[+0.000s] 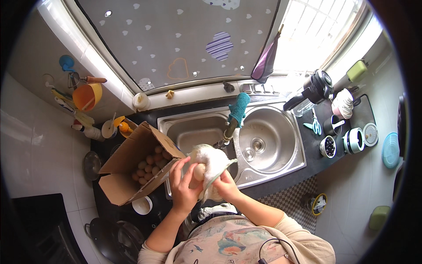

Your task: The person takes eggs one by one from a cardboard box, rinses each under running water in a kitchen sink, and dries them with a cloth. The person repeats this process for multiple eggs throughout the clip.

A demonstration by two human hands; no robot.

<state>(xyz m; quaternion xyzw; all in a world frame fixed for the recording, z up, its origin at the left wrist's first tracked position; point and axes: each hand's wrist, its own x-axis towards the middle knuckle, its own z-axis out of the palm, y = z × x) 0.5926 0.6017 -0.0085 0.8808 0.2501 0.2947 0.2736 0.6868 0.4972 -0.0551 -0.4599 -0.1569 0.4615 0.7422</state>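
Observation:
My left hand [185,186] holds a pale brown egg [199,172] between thumb and fingers. A white cloth [214,161] with a pale green edge hangs from my right hand [226,186], which pinches it close to the egg. Both hands are over the front edge of the double stainless steel sink [242,180]. Left of them, an open cardboard box [122,165] lies tilted towards me, with several brown eggs [150,168] inside. My left fingers are close to the box's right side; whether they touch it I cannot tell.
A faucet [228,133] with a teal cover stands between the basins. Right of the sink are scissors [316,124], a blender jar [305,107] and a cup of dark berries [328,147]. A white bowl [142,205] and a black wok [108,236] sit front left.

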